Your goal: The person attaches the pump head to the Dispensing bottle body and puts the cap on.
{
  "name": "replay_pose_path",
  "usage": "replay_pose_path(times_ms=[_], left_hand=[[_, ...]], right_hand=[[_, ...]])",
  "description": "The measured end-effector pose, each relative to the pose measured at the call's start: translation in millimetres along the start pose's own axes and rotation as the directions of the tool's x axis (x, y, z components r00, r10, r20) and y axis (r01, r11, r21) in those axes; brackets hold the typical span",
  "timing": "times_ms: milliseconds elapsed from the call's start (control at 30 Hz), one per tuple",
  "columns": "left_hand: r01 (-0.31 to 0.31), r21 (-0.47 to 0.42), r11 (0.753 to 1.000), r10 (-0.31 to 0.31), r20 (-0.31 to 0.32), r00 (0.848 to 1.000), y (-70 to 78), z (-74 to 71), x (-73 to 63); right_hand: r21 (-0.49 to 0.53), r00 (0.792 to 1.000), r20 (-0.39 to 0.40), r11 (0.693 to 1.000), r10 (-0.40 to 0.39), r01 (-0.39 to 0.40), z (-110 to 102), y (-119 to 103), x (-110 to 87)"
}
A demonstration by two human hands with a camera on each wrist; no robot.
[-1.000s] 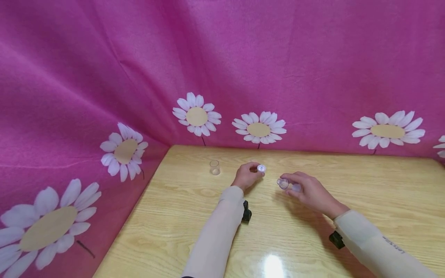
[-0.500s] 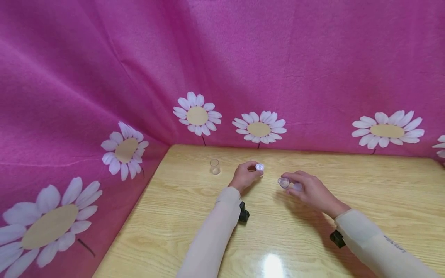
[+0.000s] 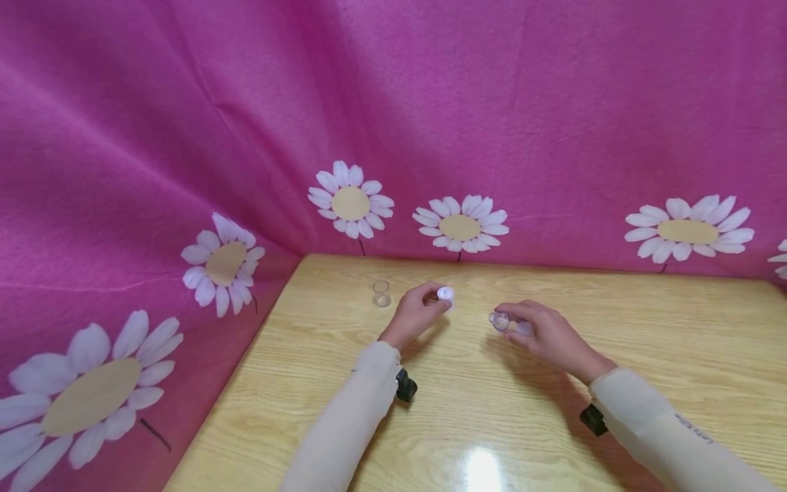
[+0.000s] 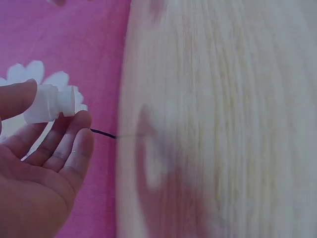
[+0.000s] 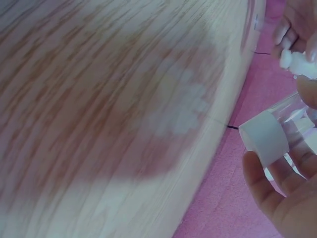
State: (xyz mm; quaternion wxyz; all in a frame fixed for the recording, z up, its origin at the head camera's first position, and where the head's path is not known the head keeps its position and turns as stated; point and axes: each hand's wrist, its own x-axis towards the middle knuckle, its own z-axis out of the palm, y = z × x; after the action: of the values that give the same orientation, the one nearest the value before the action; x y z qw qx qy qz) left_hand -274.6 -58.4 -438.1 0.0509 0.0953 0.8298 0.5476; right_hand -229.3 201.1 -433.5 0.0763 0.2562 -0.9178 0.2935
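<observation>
The left grip (image 3: pixel 415 312) pinches a white piece (image 3: pixel 445 294) between thumb and fingers, the other fingers loosely bent beneath it in the left wrist view. The right grip (image 3: pixel 550 336) holds a clear tube (image 3: pixel 499 321), fingers and thumb around its side, with a white end (image 5: pixel 264 138) on the tube by the fingertips. Both things appear to be off the surface (image 3: pixel 676 328), judging by the shadows under the hands.

The relation that seems to matter most is between these two: the white piece lies left of the tube and slightly farther from the person, with a gap between them, neither touching the other. Their long axes look roughly upright and near parallel; the piece's narrower part seems to face down, and so does the tube's white end, while the clear end faces up towards the head camera. A joining of the two would, in my judgement, call for one of them to be turned or lifted first.

A clear cup (image 3: pixel 382 294) stands on the surface to the left of the left grip, just beside it, so the left hand is much the nearer. Whether the cup holds anything I cannot tell
</observation>
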Motion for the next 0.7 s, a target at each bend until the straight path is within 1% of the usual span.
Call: replay_pose_path(times_ms=[167, 267, 400, 433, 533, 633, 700], left_hand=[[-0.006, -0.001, 1.000, 0.006, -0.011, 1.000, 3.0, -8.1, -15.0], [-0.022, 0.001, 1.000, 0.022, -0.018, 1.000, 4.6, -13.7, -23.8], [-0.068, 0.026, 0.997, 0.069, -0.037, 0.997, 4.9, -22.4, -34.7], [-0.072, 0.028, 0.997, 0.073, -0.044, 0.996, 5.0, -24.3, -37.1], [-0.072, 0.018, 0.997, 0.073, -0.059, 0.996, 5.9, -27.6, -41.6], [-0.065, 0.002, 0.998, 0.065, -0.058, 0.996, 7.8, -27.8, -43.4], [-0.072, 0.011, 0.997, 0.073, -0.057, 0.996, 8.5, -27.1, -43.8]], right_hand=[[0.003, 1.000, 0.007, 1.000, 0.011, -0.011, -0.1, -0.5, 0.0], [0.014, 1.000, 0.014, 1.000, 0.022, -0.022, 0.0, -1.8, 0.1], [0.023, 1.000, 0.018, 1.000, 0.016, -0.017, 0.2, -5.5, 1.2], [0.022, 1.000, 0.017, 1.000, 0.012, -0.012, 0.0, -6.6, 1.6], [0.010, 1.000, 0.012, 1.000, 0.000, -0.001, -1.5, -9.3, 2.4], [-0.003, 1.000, -0.002, 1.000, -0.004, 0.004, -3.8, -10.4, 2.3], [-0.007, 1.000, -0.007, 1.000, -0.003, 0.003, -4.9, -10.3, 2.2]])
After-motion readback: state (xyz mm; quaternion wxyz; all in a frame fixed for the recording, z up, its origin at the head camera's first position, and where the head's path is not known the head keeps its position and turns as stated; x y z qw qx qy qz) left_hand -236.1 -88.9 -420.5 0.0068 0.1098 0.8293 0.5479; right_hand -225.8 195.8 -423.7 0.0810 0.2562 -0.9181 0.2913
